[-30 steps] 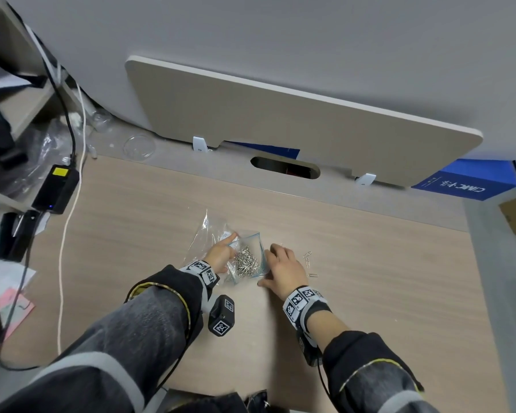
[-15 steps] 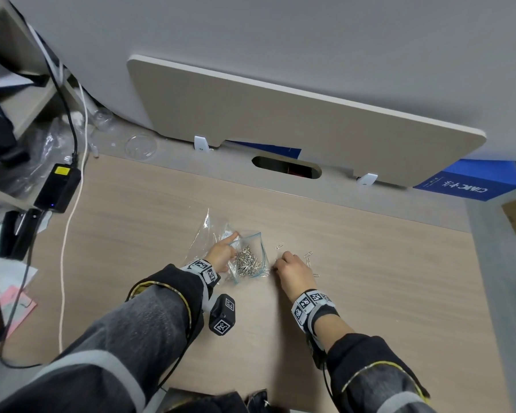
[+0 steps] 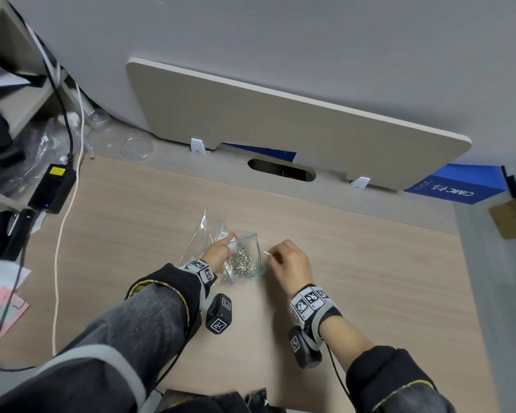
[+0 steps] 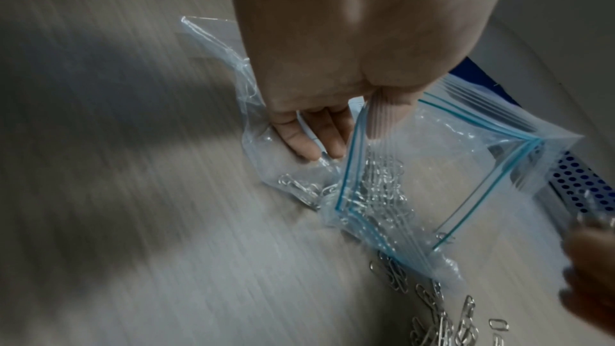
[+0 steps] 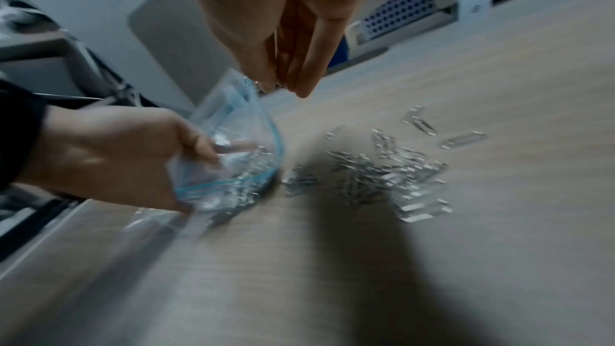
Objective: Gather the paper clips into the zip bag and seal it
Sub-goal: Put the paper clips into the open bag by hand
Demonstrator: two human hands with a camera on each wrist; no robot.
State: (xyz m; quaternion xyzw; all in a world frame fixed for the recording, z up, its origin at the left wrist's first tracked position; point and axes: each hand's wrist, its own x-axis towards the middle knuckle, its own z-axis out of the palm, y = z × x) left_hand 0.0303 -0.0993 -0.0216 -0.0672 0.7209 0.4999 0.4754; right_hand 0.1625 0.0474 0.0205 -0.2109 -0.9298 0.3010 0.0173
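A clear zip bag [image 3: 244, 248] with a blue zip line stands on the wooden desk [image 3: 370, 278], its mouth wide. Silver paper clips [image 3: 243, 263] lie heaped inside it. My left hand [image 3: 221, 251] holds the bag's left rim, thumb [image 4: 386, 115] on the rim and fingers [image 4: 312, 141] outside it. My right hand [image 3: 273, 254] hovers just right of the mouth and pinches a few clips [image 5: 276, 83] in its fingertips. A loose pile of clips [image 5: 382, 172] lies on the desk right of the bag [image 5: 239, 141], hidden under my right hand in the head view.
A second crumpled clear bag [image 3: 204, 231] lies behind my left hand. A black power adapter [image 3: 52, 187] and a white cable [image 3: 63, 234] run along the desk's left side. A beige panel [image 3: 280, 120] leans at the back, with a blue box [image 3: 453, 189] to its right.
My right hand went from the bag's side to the loose clips on its right, picked some up and rose back toward the bag's mouth. My left hand kept its hold on the bag.
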